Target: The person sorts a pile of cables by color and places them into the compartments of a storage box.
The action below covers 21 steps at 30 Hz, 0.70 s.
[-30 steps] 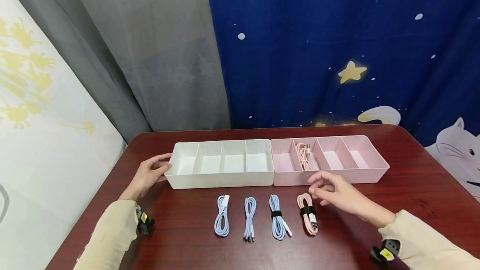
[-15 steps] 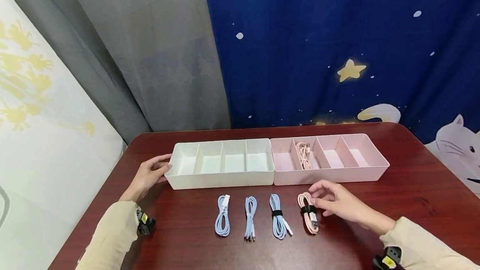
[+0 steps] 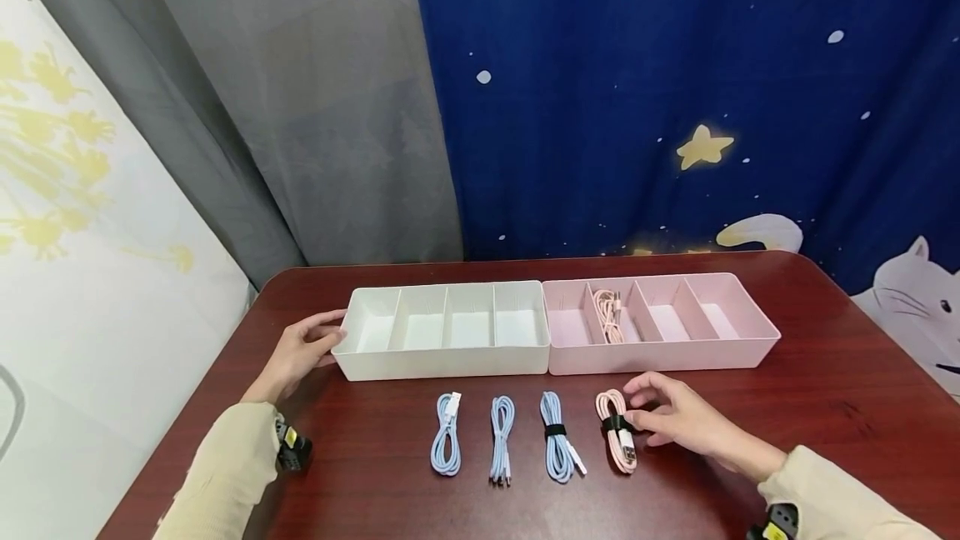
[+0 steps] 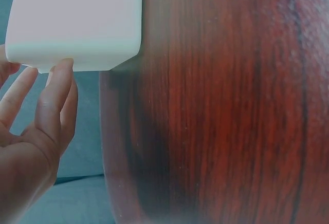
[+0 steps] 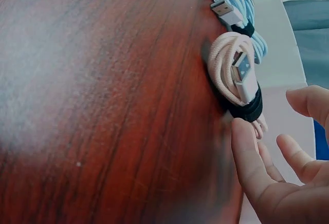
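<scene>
My left hand (image 3: pixel 298 354) rests its fingertips against the left end of a white divided box (image 3: pixel 442 363); the left wrist view shows the fingers mostly straight at that end wall. My right hand (image 3: pixel 678 415) is just right of a coiled pink USB cable (image 3: pixel 609 407) bound with a black strap. In the right wrist view the thumb tip is right at the strap (image 5: pixel 251 110), while the other fingers are spread apart. Left of it lie three coiled blue cables: one with a black strap (image 3: pixel 558 448), a thin one (image 3: pixel 501 440), and one with a white plug (image 3: pixel 444 448).
A pink divided box (image 3: pixel 667 357) stands end to end with the white one. Another coiled pink cable (image 3: pixel 607 315) lies in its second compartment from the left. The dark red wooden table (image 3: pixel 360 473) has curtains (image 3: pixel 570 107) behind it.
My right hand has come down from near the pink box's front to beside the strapped pink cable. My left hand stays at the white box's end.
</scene>
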Available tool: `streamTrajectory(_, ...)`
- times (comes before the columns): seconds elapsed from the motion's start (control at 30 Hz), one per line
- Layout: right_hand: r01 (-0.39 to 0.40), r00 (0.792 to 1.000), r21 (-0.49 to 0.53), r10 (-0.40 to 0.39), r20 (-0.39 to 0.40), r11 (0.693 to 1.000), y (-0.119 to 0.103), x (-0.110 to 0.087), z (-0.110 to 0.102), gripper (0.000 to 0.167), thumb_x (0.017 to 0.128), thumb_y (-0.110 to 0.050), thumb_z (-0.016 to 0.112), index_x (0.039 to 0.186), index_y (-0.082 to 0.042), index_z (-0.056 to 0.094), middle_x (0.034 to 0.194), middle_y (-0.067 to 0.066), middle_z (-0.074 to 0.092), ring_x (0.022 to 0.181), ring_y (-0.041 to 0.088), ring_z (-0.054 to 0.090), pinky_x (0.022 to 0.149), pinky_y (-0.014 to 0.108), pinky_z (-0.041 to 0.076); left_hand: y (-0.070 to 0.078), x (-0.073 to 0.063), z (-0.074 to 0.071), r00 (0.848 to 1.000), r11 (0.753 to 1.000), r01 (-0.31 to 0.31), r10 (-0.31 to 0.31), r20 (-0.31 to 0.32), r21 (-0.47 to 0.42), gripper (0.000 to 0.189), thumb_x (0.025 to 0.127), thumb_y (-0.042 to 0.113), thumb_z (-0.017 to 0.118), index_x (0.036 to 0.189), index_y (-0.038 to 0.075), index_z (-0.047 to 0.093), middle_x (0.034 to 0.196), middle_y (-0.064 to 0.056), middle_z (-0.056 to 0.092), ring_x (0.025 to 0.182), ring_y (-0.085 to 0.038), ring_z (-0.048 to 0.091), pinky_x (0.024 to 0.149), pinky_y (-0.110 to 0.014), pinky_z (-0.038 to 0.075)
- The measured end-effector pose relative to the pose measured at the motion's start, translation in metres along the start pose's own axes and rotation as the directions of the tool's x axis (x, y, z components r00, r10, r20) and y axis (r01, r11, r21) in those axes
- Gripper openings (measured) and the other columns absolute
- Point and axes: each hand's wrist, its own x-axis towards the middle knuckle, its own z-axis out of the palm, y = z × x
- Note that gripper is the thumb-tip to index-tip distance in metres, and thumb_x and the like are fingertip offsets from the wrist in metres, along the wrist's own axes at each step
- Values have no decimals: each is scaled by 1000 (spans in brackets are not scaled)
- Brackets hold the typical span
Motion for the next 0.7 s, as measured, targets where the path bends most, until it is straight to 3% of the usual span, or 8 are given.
streamTrajectory(0.27, 4, 1000, 34, -4, 9, 999, 9, 4, 3, 42, 79, -5, 63, 110, 12, 41, 94, 19, 47, 72, 19, 58, 59, 35, 52, 0, -1, 0, 1000, 1000, 3, -3, 2, 0, 48, 88, 19, 57, 131, 4, 42, 106, -18, 56, 81, -5, 58, 71, -35, 51)
streamTrajectory(0.7, 22, 1000, -1, -22, 8, 1000, 11, 8, 5, 44, 78, -6, 65, 111, 11, 41, 91, 17, 48, 69, 19, 58, 56, 34, 52, 0, -1, -1, 1000, 1000, -3, 3, 1, 8, 49, 88, 20, 57, 131, 4, 42, 108, -20, 55, 82, -7, 58, 71, -34, 51)
